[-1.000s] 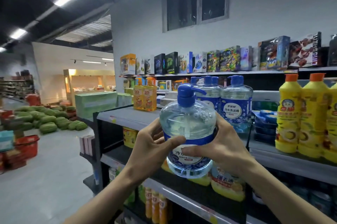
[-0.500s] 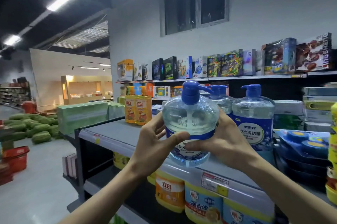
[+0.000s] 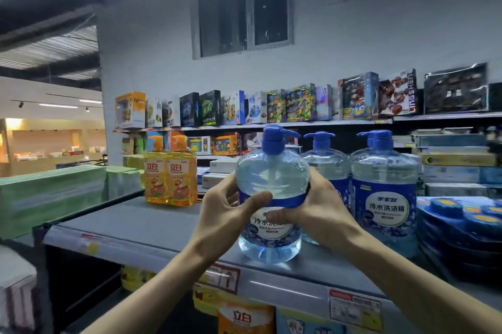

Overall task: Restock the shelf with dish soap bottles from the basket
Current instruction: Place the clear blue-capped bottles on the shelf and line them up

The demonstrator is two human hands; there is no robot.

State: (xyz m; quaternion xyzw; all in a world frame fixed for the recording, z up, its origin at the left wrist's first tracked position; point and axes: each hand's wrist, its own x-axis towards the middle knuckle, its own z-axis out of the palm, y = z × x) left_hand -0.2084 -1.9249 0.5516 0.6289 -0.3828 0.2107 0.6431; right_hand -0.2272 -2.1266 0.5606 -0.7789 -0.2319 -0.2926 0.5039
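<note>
Clear bottle [image 3: 271, 197], blue pump cap [image 3: 274, 138]

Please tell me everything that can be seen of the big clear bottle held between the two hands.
The clear bottle is round, jug-shaped, seemingly plastic, holding pale blue liquid, with a blue pump pointing right, a blue band and a white label. It is upright at the front edge of the grey shelf; whether its base touches is unclear. The left hand and right hand grip its middle from both sides.
</note>
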